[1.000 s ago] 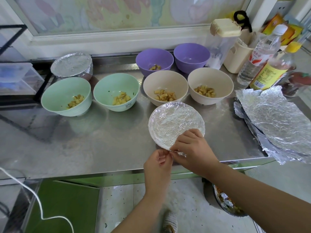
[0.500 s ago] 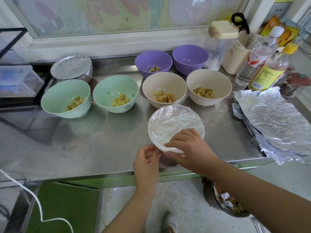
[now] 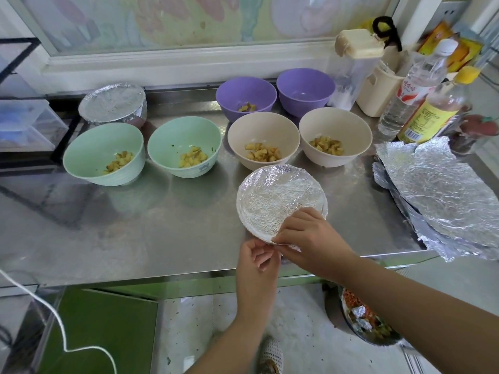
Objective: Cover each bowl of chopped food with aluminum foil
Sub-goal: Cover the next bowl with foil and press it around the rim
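Observation:
A bowl capped with crinkled aluminium foil sits near the front edge of the steel counter. My left hand pinches the foil at the bowl's near rim. My right hand lies over the near right rim and pinches the same foil edge. Behind stand two green bowls, two beige bowls and a purple bowl, each holding chopped food and uncovered. A second purple bowl looks empty. Another foil-covered bowl stands at the back left.
Loose foil sheets lie stacked at the counter's right end. Bottles and plastic containers crowd the back right corner. A bin of scraps sits on the floor below. A white cable hangs at the left.
My left hand moved right to rejoin my right hand at the bowl's near rim. Both now pinch the foil edge there.

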Action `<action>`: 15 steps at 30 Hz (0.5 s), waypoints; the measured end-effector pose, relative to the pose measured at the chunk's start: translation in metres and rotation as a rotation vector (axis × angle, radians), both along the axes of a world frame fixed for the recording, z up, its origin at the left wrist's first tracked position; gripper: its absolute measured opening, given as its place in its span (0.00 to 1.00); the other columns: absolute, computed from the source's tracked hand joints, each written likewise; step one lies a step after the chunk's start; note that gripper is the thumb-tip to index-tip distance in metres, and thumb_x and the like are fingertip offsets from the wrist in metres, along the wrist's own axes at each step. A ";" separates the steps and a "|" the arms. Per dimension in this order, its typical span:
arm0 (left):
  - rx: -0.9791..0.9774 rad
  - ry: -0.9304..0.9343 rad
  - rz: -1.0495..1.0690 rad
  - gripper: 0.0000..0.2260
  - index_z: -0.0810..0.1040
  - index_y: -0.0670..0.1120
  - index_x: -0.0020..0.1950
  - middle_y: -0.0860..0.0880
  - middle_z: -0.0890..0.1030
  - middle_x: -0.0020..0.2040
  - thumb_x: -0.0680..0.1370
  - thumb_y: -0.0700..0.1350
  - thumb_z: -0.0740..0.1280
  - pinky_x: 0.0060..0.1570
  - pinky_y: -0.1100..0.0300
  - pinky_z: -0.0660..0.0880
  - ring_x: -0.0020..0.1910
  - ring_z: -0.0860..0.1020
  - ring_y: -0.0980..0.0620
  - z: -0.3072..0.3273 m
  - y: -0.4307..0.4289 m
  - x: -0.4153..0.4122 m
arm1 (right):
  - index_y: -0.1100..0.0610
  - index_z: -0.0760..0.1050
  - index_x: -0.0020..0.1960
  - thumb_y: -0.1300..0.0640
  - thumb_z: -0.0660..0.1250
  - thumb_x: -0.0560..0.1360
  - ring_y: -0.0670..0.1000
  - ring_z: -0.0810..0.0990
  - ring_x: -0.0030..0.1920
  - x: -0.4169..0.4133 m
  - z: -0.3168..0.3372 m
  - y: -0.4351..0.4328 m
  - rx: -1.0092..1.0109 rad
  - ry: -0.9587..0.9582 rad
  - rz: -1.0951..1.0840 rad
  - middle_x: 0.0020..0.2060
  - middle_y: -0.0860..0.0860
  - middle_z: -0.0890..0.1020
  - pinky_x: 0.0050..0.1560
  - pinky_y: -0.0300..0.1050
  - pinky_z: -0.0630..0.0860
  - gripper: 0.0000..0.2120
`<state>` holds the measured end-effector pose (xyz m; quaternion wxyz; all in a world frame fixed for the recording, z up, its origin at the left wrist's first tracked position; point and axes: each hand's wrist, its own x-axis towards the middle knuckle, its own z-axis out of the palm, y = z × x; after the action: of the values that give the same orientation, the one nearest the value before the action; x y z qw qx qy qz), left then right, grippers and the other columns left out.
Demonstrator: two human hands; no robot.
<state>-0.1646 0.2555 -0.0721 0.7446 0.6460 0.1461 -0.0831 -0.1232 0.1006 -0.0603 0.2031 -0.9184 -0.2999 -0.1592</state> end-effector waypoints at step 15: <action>0.074 -0.008 0.053 0.07 0.77 0.43 0.51 0.48 0.85 0.42 0.77 0.33 0.68 0.43 0.64 0.78 0.44 0.84 0.53 0.003 -0.006 0.002 | 0.53 0.79 0.38 0.53 0.70 0.76 0.50 0.73 0.39 0.003 -0.002 0.005 0.034 -0.034 -0.019 0.35 0.46 0.76 0.54 0.38 0.62 0.09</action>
<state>-0.1627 0.2493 -0.0695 0.7227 0.6693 0.1631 -0.0557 -0.1199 0.1057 -0.0619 0.2121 -0.9147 -0.2917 -0.1821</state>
